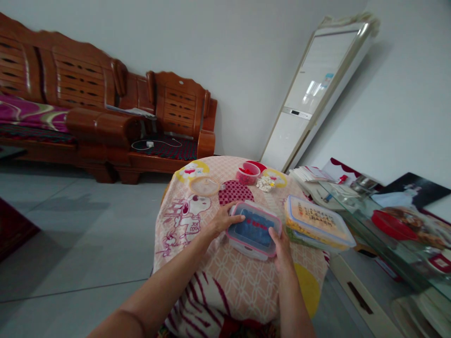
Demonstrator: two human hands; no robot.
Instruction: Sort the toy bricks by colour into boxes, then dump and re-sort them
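A clear plastic food container (254, 230) with a pink-rimmed lid and something blue inside rests on the cloth-covered round table. My left hand (225, 219) grips its left side, thumb lying on the lid. On the right side, my right hand (281, 244) holds the edge, its thumb also on top. The lid looks seated on the box; whether its side clips are fastened I cannot tell. To the right, a larger container (317, 220) with a pale blue rim and dark lettering sits on another box with green in it.
Farther back stand a pink tub (247, 173) with red pieces, a small white heap (265, 183) and a round clear lid (204, 186). A glass-topped cabinet (380, 234) borders the table at right. A wooden sofa (95, 89) and a tall air conditioner (299, 103) stand behind.
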